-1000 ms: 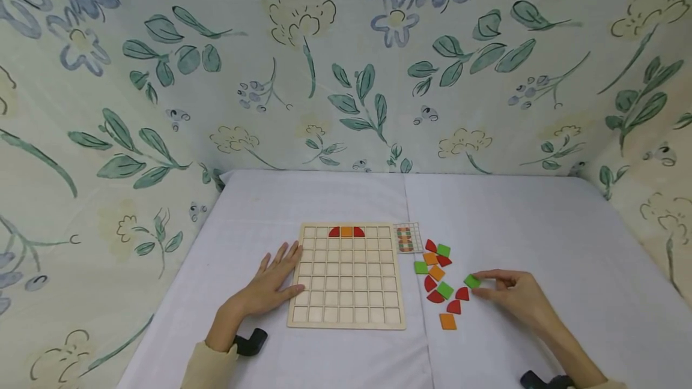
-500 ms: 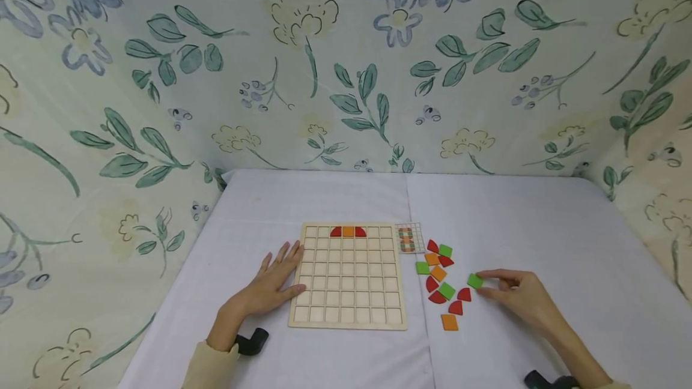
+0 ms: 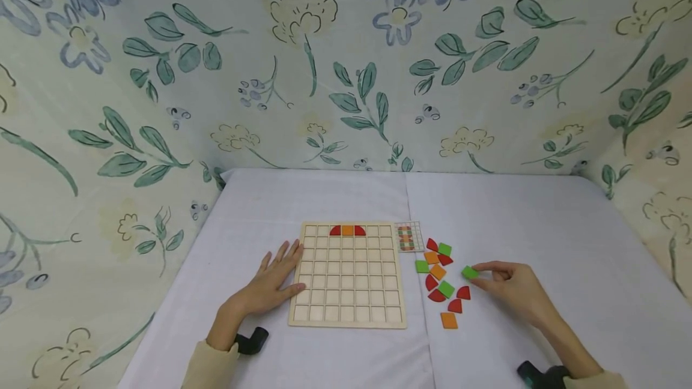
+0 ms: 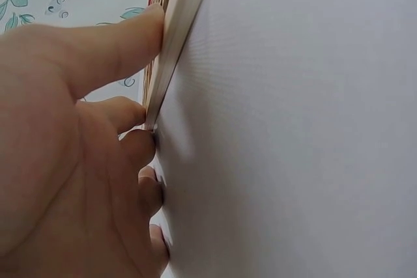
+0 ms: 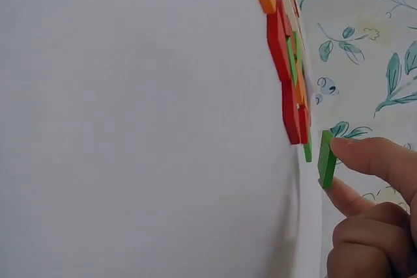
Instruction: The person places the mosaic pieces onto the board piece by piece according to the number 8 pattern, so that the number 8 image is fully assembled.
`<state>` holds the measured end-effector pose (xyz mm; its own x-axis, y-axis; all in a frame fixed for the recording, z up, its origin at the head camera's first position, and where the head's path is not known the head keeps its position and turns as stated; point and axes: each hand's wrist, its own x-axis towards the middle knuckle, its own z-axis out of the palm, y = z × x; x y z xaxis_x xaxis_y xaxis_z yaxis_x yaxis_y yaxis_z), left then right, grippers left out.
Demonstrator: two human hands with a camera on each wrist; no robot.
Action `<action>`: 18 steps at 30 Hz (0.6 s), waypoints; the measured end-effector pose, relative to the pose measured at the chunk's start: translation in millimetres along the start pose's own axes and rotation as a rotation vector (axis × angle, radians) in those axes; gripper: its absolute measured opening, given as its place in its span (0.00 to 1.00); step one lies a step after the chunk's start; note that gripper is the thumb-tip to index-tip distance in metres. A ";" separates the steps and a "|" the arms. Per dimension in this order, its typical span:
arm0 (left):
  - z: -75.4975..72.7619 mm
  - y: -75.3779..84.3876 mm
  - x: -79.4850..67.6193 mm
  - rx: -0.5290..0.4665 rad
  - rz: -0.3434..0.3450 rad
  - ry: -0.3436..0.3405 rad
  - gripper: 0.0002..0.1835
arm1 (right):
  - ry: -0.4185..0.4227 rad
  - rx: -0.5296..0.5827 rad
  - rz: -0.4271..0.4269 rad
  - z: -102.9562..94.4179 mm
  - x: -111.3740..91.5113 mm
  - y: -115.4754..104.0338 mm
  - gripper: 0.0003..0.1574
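Between thumb and forefinger, my right hand (image 3: 510, 290) pinches a green square tile (image 3: 470, 272). In the right wrist view that green tile (image 5: 327, 159) is held up off the white cloth. My left hand (image 3: 273, 284) rests at the left edge of a wooden grid board (image 3: 346, 278), fingers spread, the thumb on its rim. An orange square tile (image 3: 348, 230) lies in the board's top row, flanked by a red quarter-circle tile (image 3: 336, 231) and another red quarter-circle tile (image 3: 360, 231).
Right of the board lie several loose tiles: red quarter circles (image 3: 464, 293), green squares (image 3: 446, 289) and orange squares (image 3: 449, 320). A small pattern card (image 3: 408, 237) lies by the board's upper right corner. A floral cloth (image 3: 346, 77) hangs behind the white-covered table (image 3: 540, 215).
My right hand has lifted the green tile slightly and moved it up and to the left in the head view. The left hand stays at the board's edge.
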<state>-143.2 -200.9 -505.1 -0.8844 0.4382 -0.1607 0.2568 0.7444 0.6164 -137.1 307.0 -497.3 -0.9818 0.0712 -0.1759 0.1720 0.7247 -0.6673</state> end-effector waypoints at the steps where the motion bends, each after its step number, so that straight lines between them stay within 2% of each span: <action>1: -0.1 0.1 0.0 0.000 -0.001 0.000 0.45 | -0.010 0.007 0.004 0.3 1.4 -3.8 0.31; 13: 0.7 -1.8 1.0 0.011 0.000 0.009 0.46 | -0.133 0.128 -0.125 13.8 19.5 -52.5 0.29; 18: 0.8 -2.2 0.7 0.014 -0.005 0.002 0.46 | -0.179 0.153 -0.180 25.0 26.3 -68.3 0.25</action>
<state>-144.1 -201.9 -507.2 -0.8865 0.4334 -0.1623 0.2578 0.7538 0.6045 -172.7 242.2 -474.5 -0.9703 -0.1812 -0.1603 0.0194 0.6019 -0.7984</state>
